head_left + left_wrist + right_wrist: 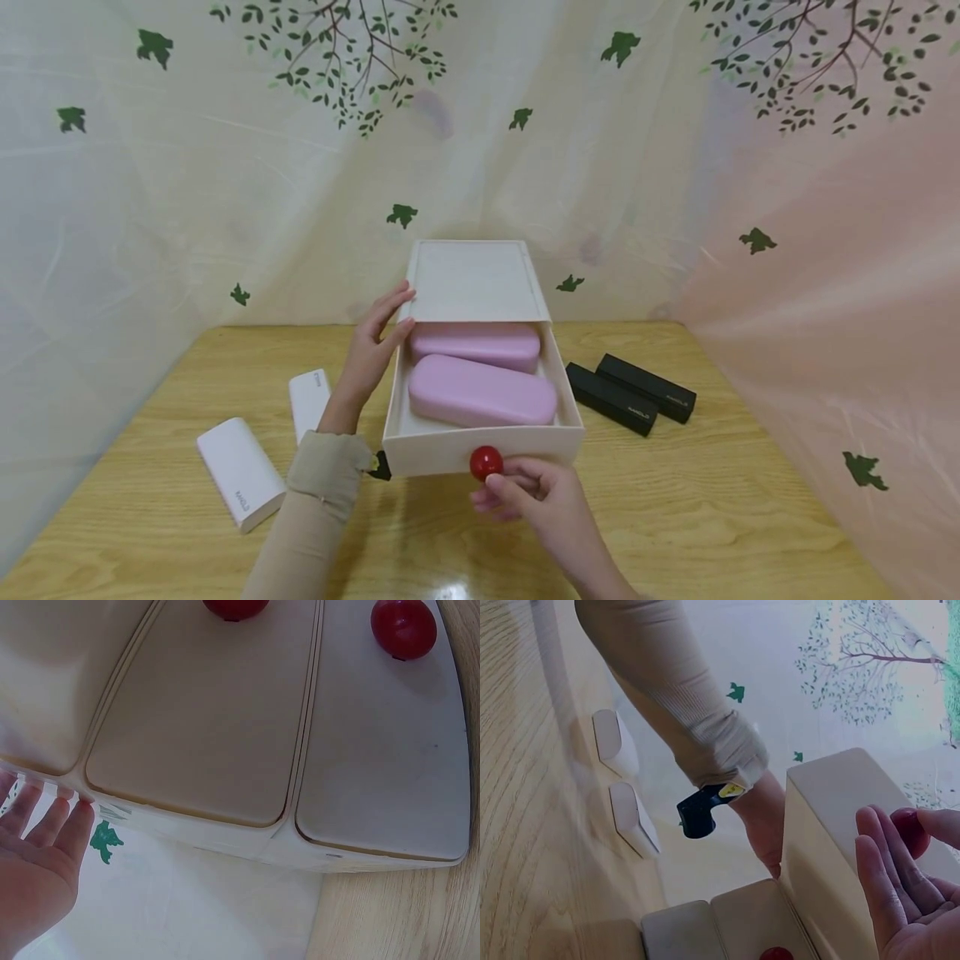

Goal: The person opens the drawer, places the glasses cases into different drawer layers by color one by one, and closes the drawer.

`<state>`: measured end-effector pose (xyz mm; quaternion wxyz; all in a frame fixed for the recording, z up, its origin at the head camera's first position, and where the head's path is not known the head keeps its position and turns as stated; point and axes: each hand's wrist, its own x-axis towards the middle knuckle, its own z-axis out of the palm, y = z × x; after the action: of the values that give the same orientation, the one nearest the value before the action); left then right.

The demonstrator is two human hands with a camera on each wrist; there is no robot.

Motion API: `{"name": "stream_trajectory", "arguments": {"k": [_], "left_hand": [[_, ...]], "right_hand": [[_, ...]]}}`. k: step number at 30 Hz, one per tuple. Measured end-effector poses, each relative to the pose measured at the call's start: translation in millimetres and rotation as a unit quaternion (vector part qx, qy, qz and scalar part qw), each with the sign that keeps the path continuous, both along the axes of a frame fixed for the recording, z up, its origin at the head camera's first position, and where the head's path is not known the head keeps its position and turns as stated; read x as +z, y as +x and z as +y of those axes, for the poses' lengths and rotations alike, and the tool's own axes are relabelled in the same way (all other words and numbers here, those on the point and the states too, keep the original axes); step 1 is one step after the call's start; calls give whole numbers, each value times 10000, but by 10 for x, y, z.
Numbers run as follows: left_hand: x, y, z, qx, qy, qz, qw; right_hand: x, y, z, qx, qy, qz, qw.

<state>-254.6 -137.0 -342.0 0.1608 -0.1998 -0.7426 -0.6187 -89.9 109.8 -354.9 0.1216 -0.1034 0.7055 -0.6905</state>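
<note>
A white cabinet (476,279) stands at the table's back with its top drawer (427,454) pulled out toward me. Inside the drawer lie two smooth pink oblong cases, the front one (483,392) tilted slightly and the rear one (476,343) partly under the cabinet top. My right hand (551,504) pinches the red round knob (486,462) on the drawer front between thumb and fingers. Against the cabinet's left side rests my left hand (367,354), fingers extended along its upper edge. Two lower drawers, one with a red knob (403,628), appear closed in the left wrist view.
Two white rounded boxes, one nearer (240,475) and one behind (309,400), lie left of the cabinet. To the right, two black oblong boxes (611,398) lie side by side. A leaf-printed curtain (480,158) hangs behind the wooden table (712,508).
</note>
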Motion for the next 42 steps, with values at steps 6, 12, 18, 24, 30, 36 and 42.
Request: {"name": "stream_trajectory", "arguments": {"k": [6,12,18,24,30,36,42], "left_hand": [[0,8,-8,13,-27,44,10000],[7,7,-11,9,-38,60,10000],[17,14,-7,26,-70,57,10000],[25,22,-11,5,-62,28,10000],[26,23,-15,-29,-13,72,10000],[19,13,-12,-7,-7,79,10000],[16,21,-7,-29,-7,46,10000]], "right_hand": [[21,2,-29,-57,-122,-19,9999],[24,-23,-62,-85,-126,102,9998],[48,-87,-96,-117,-143,219,9996],[65,-157,-131,-277,-174,148,9994],[55,-227,-183,-569,-317,84,9978],[18,-310,-220,-876,-553,5,9946],[9,-380,-249,-1009,-541,48,9934]]}}
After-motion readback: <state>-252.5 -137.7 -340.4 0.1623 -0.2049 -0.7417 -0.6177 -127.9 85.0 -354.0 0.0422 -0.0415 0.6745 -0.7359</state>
